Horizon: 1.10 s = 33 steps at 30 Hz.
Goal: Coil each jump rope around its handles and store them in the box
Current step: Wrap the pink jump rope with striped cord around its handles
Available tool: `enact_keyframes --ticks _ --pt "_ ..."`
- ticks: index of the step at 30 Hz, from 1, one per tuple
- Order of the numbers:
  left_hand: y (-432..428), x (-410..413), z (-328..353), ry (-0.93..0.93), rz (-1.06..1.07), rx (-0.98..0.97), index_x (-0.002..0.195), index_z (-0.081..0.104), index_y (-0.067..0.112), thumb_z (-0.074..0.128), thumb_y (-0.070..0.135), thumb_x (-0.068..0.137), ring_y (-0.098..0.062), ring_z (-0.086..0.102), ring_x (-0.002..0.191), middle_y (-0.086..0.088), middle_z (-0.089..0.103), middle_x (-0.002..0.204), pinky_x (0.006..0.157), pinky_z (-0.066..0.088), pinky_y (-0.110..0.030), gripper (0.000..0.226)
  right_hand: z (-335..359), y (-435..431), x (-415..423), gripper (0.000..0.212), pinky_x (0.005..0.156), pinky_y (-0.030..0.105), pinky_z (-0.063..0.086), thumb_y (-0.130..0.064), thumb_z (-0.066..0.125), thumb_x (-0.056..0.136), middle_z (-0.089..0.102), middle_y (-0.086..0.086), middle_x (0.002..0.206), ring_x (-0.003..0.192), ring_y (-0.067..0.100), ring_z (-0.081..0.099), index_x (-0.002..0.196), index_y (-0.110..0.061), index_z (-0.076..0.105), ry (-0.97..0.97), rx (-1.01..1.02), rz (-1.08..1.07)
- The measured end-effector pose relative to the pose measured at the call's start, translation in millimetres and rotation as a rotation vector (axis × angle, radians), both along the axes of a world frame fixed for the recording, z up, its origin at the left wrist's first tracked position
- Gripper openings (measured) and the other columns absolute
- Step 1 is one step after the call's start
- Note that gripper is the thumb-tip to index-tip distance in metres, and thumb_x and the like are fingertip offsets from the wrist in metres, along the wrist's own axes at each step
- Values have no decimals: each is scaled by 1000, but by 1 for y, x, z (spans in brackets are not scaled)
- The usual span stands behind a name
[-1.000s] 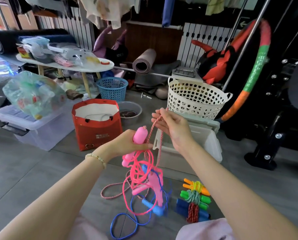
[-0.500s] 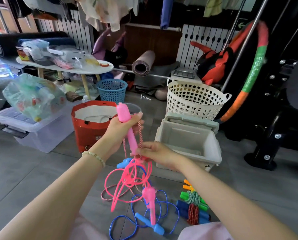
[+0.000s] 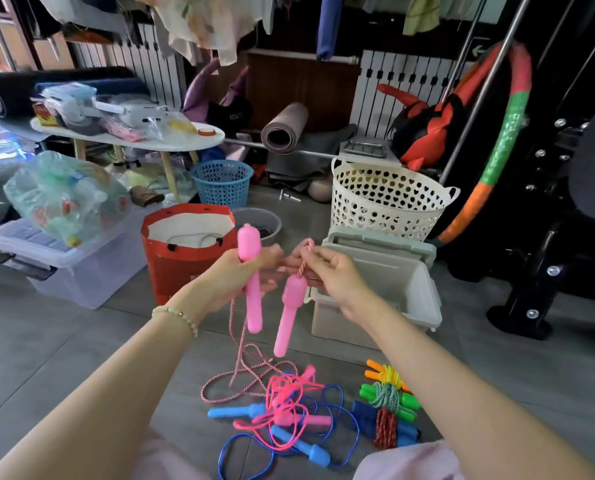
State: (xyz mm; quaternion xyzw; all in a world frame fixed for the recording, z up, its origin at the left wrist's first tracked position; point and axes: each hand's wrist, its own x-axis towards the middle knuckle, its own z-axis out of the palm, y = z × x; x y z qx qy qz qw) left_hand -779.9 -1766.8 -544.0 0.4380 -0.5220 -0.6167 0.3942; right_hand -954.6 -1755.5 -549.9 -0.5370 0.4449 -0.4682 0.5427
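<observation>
My left hand grips one pink handle upright. My right hand pinches the pink-and-white twisted rope just above the second pink handle, which hangs down. That rope trails to the floor. Below lies a tangle of a neon pink rope and a blue rope with blue handles. Three coiled ropes, orange, green and dark blue, lie at the right. The open grey box stands just behind my right hand.
A red paper bag stands behind my left hand, a clear lidded bin to its left. A cream basket, blue basket and black gym machine base crowd the back and right. Grey floor lies bare at the left.
The neon pink rope dropped from my hands onto the floor pile. My right hand rose from the tangle and now pinches the twisted rope with the second pink handle beside the first.
</observation>
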Motion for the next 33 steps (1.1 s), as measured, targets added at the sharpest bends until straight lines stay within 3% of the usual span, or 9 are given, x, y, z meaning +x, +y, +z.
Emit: enact_keyframes --ticks 3,6,13,16,19,24,29,33 --pt "7 -5 -6 -65 -186 58 111 65 5 60 31 84 -25 67 104 -12 70 111 87 56 -33 38 4 -1 -2 17 55 12 48 -22 49 97 74 -9 80 71 3 69 91 -16 63 -108 23 -69" --pt "14 -13 -6 -35 -291 149 104 66 7 59 26 87 -25 69 97 -13 72 106 84 57 -33 26 8 -1 -1 17 57 16 52 -18 48 97 74 -7 79 72 5 70 91 -13 63 -224 30 -97" --pt "16 -21 -8 13 -303 170 106 62 3 60 22 88 -30 68 98 -17 71 104 85 57 -37 26 8 -2 2 15 62 17 53 -18 51 96 74 -6 81 76 5 70 91 -12 64 -232 -7 -116" --pt "13 -22 -7 43 -252 138 104 63 2 59 20 89 -28 70 95 -15 72 101 83 58 -34 23 10 0 1 17 65 15 52 -21 51 96 71 -5 90 78 4 68 100 -11 64 -189 2 -89" --pt "6 -20 -2 192 -67 101 101 63 1 57 18 92 -21 72 85 -13 73 95 78 59 -30 20 6 4 4 29 68 18 53 -31 48 96 68 -1 92 79 9 63 113 -13 62 -76 81 21" --pt "-4 -12 4 343 121 80 107 61 2 52 30 95 -17 71 92 -10 71 106 76 58 -28 32 -7 17 14 29 83 32 55 -39 42 97 68 9 109 86 17 68 108 -18 57 184 214 379" --pt "-1 -18 6 394 97 102 109 61 5 51 27 96 -13 70 93 -5 71 106 74 58 -23 27 -6 22 23 32 71 32 57 -37 34 100 67 9 76 64 21 69 95 -8 46 180 254 461" --pt "0 -17 8 432 93 118 107 61 8 52 22 96 -13 71 88 -2 74 97 71 58 -22 21 -1 23 20 32 62 26 57 -37 37 99 65 8 73 58 18 67 91 -8 47 208 248 463"
